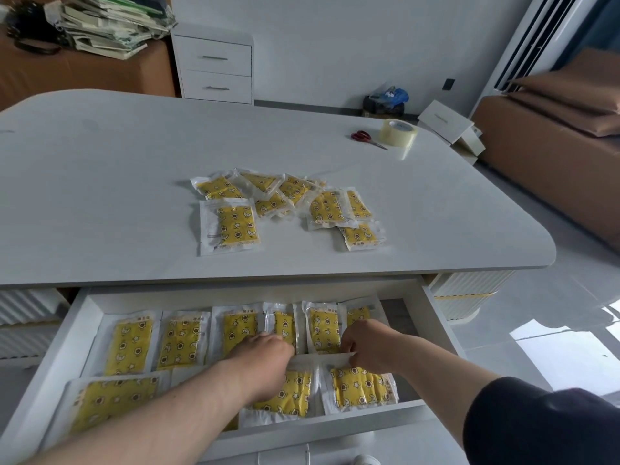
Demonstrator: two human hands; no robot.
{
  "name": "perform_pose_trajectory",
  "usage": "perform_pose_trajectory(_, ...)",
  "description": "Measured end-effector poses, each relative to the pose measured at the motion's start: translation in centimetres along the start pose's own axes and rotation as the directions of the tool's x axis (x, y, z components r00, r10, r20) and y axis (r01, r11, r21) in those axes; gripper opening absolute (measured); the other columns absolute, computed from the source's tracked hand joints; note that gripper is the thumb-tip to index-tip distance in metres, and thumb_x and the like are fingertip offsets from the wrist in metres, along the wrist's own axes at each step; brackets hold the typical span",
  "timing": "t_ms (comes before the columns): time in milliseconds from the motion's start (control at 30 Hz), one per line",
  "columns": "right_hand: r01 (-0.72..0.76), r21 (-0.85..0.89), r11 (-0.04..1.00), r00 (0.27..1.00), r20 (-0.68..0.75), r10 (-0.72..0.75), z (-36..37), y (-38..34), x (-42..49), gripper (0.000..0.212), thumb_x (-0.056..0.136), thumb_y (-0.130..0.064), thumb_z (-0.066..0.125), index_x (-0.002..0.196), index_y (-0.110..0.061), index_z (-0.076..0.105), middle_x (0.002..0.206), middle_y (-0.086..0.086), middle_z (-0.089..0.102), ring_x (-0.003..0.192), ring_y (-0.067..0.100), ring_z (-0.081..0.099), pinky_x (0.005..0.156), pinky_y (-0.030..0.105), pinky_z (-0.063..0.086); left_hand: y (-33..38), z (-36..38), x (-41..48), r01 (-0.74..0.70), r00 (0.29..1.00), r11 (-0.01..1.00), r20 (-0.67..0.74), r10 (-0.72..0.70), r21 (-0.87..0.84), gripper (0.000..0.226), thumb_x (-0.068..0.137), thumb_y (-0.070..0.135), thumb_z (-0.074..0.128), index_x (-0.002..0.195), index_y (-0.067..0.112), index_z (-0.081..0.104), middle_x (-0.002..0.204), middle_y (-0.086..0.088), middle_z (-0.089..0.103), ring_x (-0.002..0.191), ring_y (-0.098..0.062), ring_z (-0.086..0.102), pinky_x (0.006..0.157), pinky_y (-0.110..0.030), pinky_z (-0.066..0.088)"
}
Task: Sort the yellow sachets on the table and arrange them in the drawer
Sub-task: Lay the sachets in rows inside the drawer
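Note:
Several yellow sachets (288,203) lie in a loose heap on the white table (100,169). Below its front edge the white drawer (436,317) stands pulled out, with two rows of yellow sachets laid flat inside. My left hand (265,360) reaches into the drawer's middle, fingers curled down onto a front-row sachet (288,394); its grip is hidden. My right hand (365,344) pinches the top edge of the front-right sachet (359,387).
Red-handled scissors (365,137) and a roll of clear tape (398,134) sit at the table's far right. A white drawer cabinet (214,65) stands behind. Brown cushions (553,129) are to the right, and stacked papers (107,25) lie at the far left.

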State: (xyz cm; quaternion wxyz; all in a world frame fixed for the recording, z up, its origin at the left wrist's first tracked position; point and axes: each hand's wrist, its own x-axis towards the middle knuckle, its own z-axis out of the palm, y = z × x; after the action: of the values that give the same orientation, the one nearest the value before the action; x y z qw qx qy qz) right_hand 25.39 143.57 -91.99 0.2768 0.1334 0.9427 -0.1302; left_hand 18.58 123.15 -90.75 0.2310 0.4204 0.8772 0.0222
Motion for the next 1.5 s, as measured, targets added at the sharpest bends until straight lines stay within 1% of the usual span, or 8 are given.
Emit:
perform_pose_trajectory(233, 0.023, 0.074, 0.997, 1.000, -0.021, -0.021, -0.6, 0.5, -0.4, 0.031, 0.088, -0.011, 0.063, 0.115, -0.025, 0.068, 0.118, -0.004, 0.063, 0.103, 0.015, 0.062, 0.091, 0.026, 0.054, -0.3, 0.1, 0.1, -0.011, 1.000, 1.000, 0.011, 0.011, -0.001, 0.037, 0.090, 0.003, 0.047, 0.124, 0.017, 0.053, 0.128, -0.002, 0.050, 0.124, -0.020, 0.043, 0.110, -0.034, 0.033)
perform_pose_trajectory(600, 0.049, 0.106, 0.993, 0.998, 0.042, -0.054, -0.5, -0.4, -0.8, 0.053, 0.076, -0.026, 0.081, 0.125, -0.024, 0.061, 0.125, -0.003, 0.059, 0.110, 0.019, 0.059, 0.096, 0.031, 0.052, -0.6, -0.1, 0.1, 0.007, 1.000, 0.997, -0.025, -0.008, -0.076, 0.018, 0.087, 0.005, 0.054, 0.088, 0.023, 0.055, 0.101, 0.004, 0.055, 0.095, -0.015, 0.053, 0.080, -0.025, 0.042)
perform_pose_trajectory(667, 0.043, 0.105, 0.993, 0.997, 0.052, -0.049, -0.5, -0.5, -0.8, 0.054, 0.076, -0.026, 0.081, 0.126, -0.024, 0.060, 0.126, -0.003, 0.059, 0.108, 0.020, 0.060, 0.095, 0.031, 0.052, -0.8, 0.0, 0.1, -0.004, 1.000, 0.998, 0.005, 0.004, -0.069, 0.011, 0.086, 0.015, 0.060, 0.092, 0.023, 0.056, 0.103, 0.004, 0.054, 0.097, -0.015, 0.052, 0.083, -0.026, 0.043)
perform_pose_trajectory(767, 0.032, 0.100, 0.994, 0.998, 0.056, -0.038, -0.4, -0.8, -0.8, 0.055, 0.076, -0.026, 0.081, 0.126, -0.024, 0.059, 0.126, -0.001, 0.059, 0.108, 0.022, 0.061, 0.095, 0.030, 0.052, -1.0, 0.4, 0.1, -0.011, 0.998, 1.000, 0.066, 0.012, -0.021, 0.032, 0.085, 0.028, 0.066, 0.115, 0.020, 0.057, 0.117, 0.002, 0.053, 0.111, -0.018, 0.051, 0.096, -0.031, 0.044)
perform_pose_trajectory(967, 0.033, 0.087, 0.996, 0.999, 0.038, -0.036, -0.9, -0.6, -1.3, 0.054, 0.075, -0.025, 0.082, 0.124, -0.027, 0.058, 0.125, -0.002, 0.058, 0.106, 0.021, 0.060, 0.092, 0.030, 0.053, -0.9, 0.8, 0.5, -0.021, 0.998, 0.999, 0.064, 0.018, 0.045, 0.041, 0.085, 0.027, 0.065, 0.123, 0.017, 0.053, 0.130, -0.003, 0.050, 0.125, -0.022, 0.045, 0.107, -0.035, 0.038)
perform_pose_trajectory(1100, 0.045, -0.002, 0.999, 0.999, 0.027, -0.045, -1.2, -0.5, -1.4, 0.051, 0.074, -0.028, 0.082, 0.118, -0.025, 0.056, 0.117, -0.002, 0.057, 0.098, 0.020, 0.057, 0.086, 0.031, 0.054, -0.9, 0.7, 0.5, -0.055, 0.996, 0.995, 0.075, 0.049, 0.082, 0.063, 0.082, 0.026, 0.063, 0.138, 0.019, 0.036, 0.146, -0.007, 0.031, 0.140, -0.028, 0.025, 0.118, -0.042, 0.020)
perform_pose_trajectory(1333, 0.085, -0.048, 0.995, 0.986, 0.146, -0.077, -0.9, -1.3, -1.6, 0.037, 0.077, -0.030, 0.080, 0.107, -0.019, 0.061, 0.110, 0.003, 0.064, 0.088, 0.020, 0.061, 0.082, 0.029, 0.053, -0.6, 0.5, 0.4, -0.150, 0.986, 0.988, 0.073, 0.147, 0.041, 0.043, 0.081, 0.027, 0.068, 0.121, 0.023, 0.052, 0.122, 0.001, 0.050, 0.117, -0.019, 0.045, 0.102, -0.033, 0.041)
perform_pose_trajectory(1500, 0.073, 0.000, 0.997, 0.987, 0.143, -0.072, -0.6, -1.2, -1.6, 0.034, 0.076, -0.028, 0.081, 0.103, -0.021, 0.062, 0.108, 0.003, 0.065, 0.083, 0.018, 0.061, 0.079, 0.028, 0.054, -0.6, 0.6, 0.4, -0.144, 0.987, 0.990, 0.070, 0.143, 0.000, 0.042, 0.081, 0.026, 0.068, 0.120, 0.025, 0.054, 0.120, 0.004, 0.054, 0.114, -0.017, 0.049, 0.098, -0.030, 0.042)
